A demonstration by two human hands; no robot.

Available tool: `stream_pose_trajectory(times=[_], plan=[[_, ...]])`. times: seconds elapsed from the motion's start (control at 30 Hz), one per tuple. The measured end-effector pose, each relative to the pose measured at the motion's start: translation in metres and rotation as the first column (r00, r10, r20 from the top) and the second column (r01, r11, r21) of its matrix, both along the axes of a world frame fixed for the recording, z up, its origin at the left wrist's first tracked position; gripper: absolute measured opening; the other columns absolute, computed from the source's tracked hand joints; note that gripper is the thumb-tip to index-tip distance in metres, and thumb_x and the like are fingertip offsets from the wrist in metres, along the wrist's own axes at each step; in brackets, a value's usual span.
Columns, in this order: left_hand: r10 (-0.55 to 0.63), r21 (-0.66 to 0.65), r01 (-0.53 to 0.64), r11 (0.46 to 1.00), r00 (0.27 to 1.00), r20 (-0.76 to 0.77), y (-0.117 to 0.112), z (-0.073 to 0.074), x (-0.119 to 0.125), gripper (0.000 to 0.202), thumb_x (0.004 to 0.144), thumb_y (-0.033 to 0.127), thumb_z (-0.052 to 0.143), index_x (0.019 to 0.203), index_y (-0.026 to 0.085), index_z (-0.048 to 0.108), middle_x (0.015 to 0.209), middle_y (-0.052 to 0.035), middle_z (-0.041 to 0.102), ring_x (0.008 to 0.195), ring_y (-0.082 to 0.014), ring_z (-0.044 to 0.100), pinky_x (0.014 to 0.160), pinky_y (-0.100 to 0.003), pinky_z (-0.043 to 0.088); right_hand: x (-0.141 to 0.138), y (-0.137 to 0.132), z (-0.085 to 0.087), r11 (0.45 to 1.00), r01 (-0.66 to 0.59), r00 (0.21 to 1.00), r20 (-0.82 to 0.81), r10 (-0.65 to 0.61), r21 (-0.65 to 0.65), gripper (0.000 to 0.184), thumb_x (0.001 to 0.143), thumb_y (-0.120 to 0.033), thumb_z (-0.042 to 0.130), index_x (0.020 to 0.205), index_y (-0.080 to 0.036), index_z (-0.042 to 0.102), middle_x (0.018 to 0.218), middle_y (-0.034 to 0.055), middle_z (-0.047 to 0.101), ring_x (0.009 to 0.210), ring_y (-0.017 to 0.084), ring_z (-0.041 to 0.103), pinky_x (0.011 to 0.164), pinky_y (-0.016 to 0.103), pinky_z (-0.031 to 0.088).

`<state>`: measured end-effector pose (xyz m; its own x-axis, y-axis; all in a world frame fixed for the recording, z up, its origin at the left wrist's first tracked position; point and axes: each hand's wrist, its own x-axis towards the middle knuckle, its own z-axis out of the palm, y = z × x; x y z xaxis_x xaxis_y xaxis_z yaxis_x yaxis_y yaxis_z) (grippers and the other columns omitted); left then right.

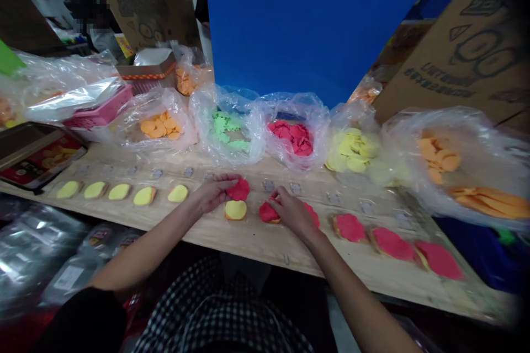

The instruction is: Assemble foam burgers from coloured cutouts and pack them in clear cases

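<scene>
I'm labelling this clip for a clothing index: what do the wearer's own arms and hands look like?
The left hand and right hand are both bare, with no gloves and no visible rings or watch. A plain black sleeve covers the left arm above the forearm. The right forearm shows bare.

A blue panel stands between printed cardboard boxes, a pink basket further left.
</scene>
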<state>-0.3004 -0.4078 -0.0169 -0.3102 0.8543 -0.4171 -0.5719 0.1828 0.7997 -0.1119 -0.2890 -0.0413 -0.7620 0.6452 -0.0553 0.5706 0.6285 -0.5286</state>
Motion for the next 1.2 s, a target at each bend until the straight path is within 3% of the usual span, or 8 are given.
stream_pose_trajectory(times=[0.17, 0.33, 0.43, 0.5, 0.6, 0.77, 1.03, 1.2], plan=[[0.016, 0.006, -0.016, 1.0, 0.999, 0.03, -0.004, -0.003, -0.003, 0.026, 0.07, 0.008, 0.061, 0.096, 0.009, 0.059, 0.093, -0.0131, 0.064, 0.081, -0.0186, 0.063, 0.074, -0.03, 0.052, -0.003, -0.011, -0.004, 0.9, -0.151, 0.962, 0.271, 0.038, 0.41, 0.024, 0.088, -0.029, 0.033, 0.103, -0.015, 0.046, 0.075, 0.0095, 0.066, 0.071, 0.021, 0.061, 0.064, 0.028, 0.033], [-0.003, 0.006, 0.003, 1.0, 1.0, 0.028, -0.008, -0.006, -0.003, 0.03, 0.068, 0.007, 0.062, 0.098, 0.01, 0.057, 0.097, -0.0131, 0.063, 0.083, -0.0192, 0.063, 0.074, -0.03, 0.051, -0.003, -0.019, -0.007, 0.846, -0.132, 0.955, 0.293, -0.03, 0.517, 0.027, 0.088, -0.03, 0.032, 0.103, -0.013, 0.047, 0.068, 0.0087, 0.065, 0.066, 0.021, 0.061, 0.069, 0.032, 0.031], [-0.084, 0.024, 0.084, 0.996, 0.996, -0.011, -0.012, -0.006, -0.002, 0.038, 0.067, 0.006, 0.063, 0.104, 0.012, 0.055, 0.102, -0.013, 0.061, 0.083, -0.0183, 0.062, 0.072, -0.028, 0.05, -0.002, -0.021, -0.001, 0.831, -0.06, 0.979, 0.195, -0.058, 0.553, 0.028, 0.086, -0.035, 0.038, 0.096, -0.014, 0.052, 0.08, 0.0108, 0.064, 0.078, 0.024, 0.058, 0.071, 0.034, 0.031], [-0.139, 0.031, 0.141, 0.99, 0.989, -0.05, -0.015, -0.004, 0.0, 0.042, 0.067, 0.009, 0.064, 0.107, 0.014, 0.053, 0.104, -0.0124, 0.06, 0.083, -0.0175, 0.061, 0.072, -0.028, 0.05, -0.003, -0.022, 0.007, 0.844, 0.002, 0.994, 0.088, -0.059, 0.536, 0.028, 0.084, -0.038, 0.041, 0.094, -0.015, 0.054, 0.091, 0.0115, 0.061, 0.089, 0.026, 0.053, 0.073, 0.035, 0.03], [-0.212, 0.043, 0.218, 0.975, 0.971, -0.109, -0.018, 0.002, 0.004, 0.049, 0.067, 0.012, 0.065, 0.113, 0.017, 0.048, 0.106, -0.0115, 0.058, 0.084, -0.0164, 0.06, 0.071, -0.028, 0.048, -0.012, -0.027, 0.015, 0.932, 0.013, 0.995, -0.101, 0.026, 0.363, 0.028, 0.083, -0.037, 0.043, 0.101, -0.018, 0.055, 0.101, 0.0091, 0.058, 0.096, 0.024, 0.049, 0.076, 0.034, 0.03], [-0.259, 0.035, 0.28, 0.959, 0.925, -0.279, -0.02, 0.002, 0.009, 0.049, 0.066, 0.015, 0.064, 0.112, 0.017, 0.046, 0.101, -0.0093, 0.058, 0.079, -0.0136, 0.059, 0.066, -0.025, 0.046, -0.035, -0.035, 0.01, 0.994, -0.105, 0.968, -0.231, 0.1, -0.012, 0.027, 0.077, -0.026, 0.05, 0.104, -0.021, 0.054, 0.085, 0.0014, 0.063, 0.08, 0.017, 0.054, 0.071, 0.029, 0.033], [-0.255, -0.166, 0.199, 0.966, 0.609, -0.751, -0.021, -0.006, 0.001, 0.027, 0.064, 0.01, 0.055, 0.091, 0.015, 0.058, 0.074, -0.0016, 0.061, 0.066, -0.0116, 0.054, 0.058, -0.02, 0.042, -0.042, -0.043, 0.003, 0.997, -0.071, 0.991, -0.113, 0.07, -0.004, 0.021, 0.074, -0.02, 0.052, 0.093, -0.02, 0.058, 0.078, 0.0005, 0.064, 0.078, 0.016, 0.055, 0.071, 0.028, 0.03], [-0.274, -0.241, 0.155, 0.958, 0.243, -0.931, -0.021, -0.004, -0.005, 0.018, 0.065, 0.01, 0.055, 0.079, 0.016, 0.064, 0.072, -0.0038, 0.061, 0.066, -0.0146, 0.053, 0.062, -0.024, 0.041, -0.042, -0.05, 0.006, 0.98, -0.12, 0.992, -0.029, 0.126, 0.161, 0.015, 0.078, -0.025, 0.051, 0.09, -0.02, 0.059, 0.087, 0.0036, 0.062, 0.088, 0.018, 0.052, 0.071, 0.029, 0.026]])
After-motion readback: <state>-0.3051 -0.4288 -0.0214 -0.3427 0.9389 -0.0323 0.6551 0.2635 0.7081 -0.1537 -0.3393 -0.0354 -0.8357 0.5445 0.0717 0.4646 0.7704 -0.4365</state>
